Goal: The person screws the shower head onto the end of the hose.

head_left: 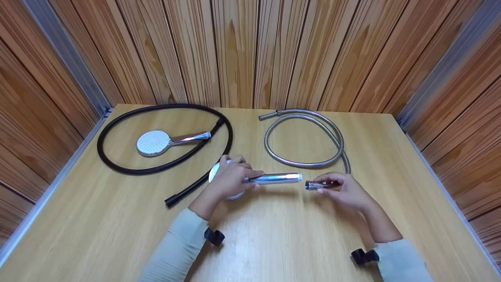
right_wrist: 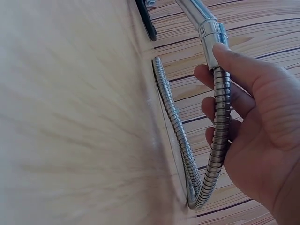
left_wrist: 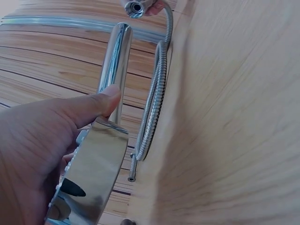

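Observation:
My left hand [head_left: 231, 176] grips a chrome hand shower [head_left: 276, 178] around its head and neck, its handle pointing right. The left wrist view shows my thumb lying along the shiny handle [left_wrist: 115, 61]. In my right hand [head_left: 346, 190] is the metal end nut [head_left: 312, 185] of a silver flexible shower hose [head_left: 267, 143], pinched between thumb and fingers. Hose and handle face each other with a small gap between them. The right wrist view has the ribbed hose [right_wrist: 219, 122] running down past my curled fingers. My left hand hides most of the shower's head.
A second hand shower [head_left: 153, 143] lies at the left inside a loop of black hose [head_left: 129, 171], whose near end reaches beside my left hand. The silver hose coils at the back right of the wooden table [head_left: 266, 243]. Wood-panelled walls [head_left: 238, 51] enclose the back and sides.

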`<state>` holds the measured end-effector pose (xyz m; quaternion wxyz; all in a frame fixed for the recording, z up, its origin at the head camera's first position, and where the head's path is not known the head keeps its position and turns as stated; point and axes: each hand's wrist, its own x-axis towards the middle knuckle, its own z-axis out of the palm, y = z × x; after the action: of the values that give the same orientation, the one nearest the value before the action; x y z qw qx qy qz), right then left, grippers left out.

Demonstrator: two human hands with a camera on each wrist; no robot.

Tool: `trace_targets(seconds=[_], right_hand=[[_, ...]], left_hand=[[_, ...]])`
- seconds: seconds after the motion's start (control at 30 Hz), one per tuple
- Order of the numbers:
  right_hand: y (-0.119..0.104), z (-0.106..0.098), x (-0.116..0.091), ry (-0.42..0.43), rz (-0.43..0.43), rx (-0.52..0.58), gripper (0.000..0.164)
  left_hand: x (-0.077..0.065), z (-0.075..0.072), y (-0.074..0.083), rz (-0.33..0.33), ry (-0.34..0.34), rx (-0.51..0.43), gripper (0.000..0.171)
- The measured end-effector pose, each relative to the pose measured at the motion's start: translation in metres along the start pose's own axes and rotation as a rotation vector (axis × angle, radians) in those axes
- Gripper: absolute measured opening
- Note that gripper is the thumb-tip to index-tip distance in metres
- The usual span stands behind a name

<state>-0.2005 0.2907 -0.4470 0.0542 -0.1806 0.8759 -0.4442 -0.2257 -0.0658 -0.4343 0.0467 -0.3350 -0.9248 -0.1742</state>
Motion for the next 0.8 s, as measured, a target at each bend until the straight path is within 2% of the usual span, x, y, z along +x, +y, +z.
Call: trace_targets(seconds=[0.17,0.57,0.8], right_hand=[[-0.0009,-0.0014,-0.0004,0.038,-0.001,-0.009,0.028],[-0.0053,0.0018,0.0038,0.069,-0.036,0.005,0.027],[-0.0064,0.0070,0.0071,0.083,-0.059,-0.001,0.025]], left_hand=[[-0.0023,-0.0028,0.0017,0.009,0.003,0.013,0.042],[-0.0035,-0.0081,0.0038,0.040,0.015,0.070,0.037],[-0.0032,-0.0078,0.0064,0.025,-0.016,0.080,0.039]])
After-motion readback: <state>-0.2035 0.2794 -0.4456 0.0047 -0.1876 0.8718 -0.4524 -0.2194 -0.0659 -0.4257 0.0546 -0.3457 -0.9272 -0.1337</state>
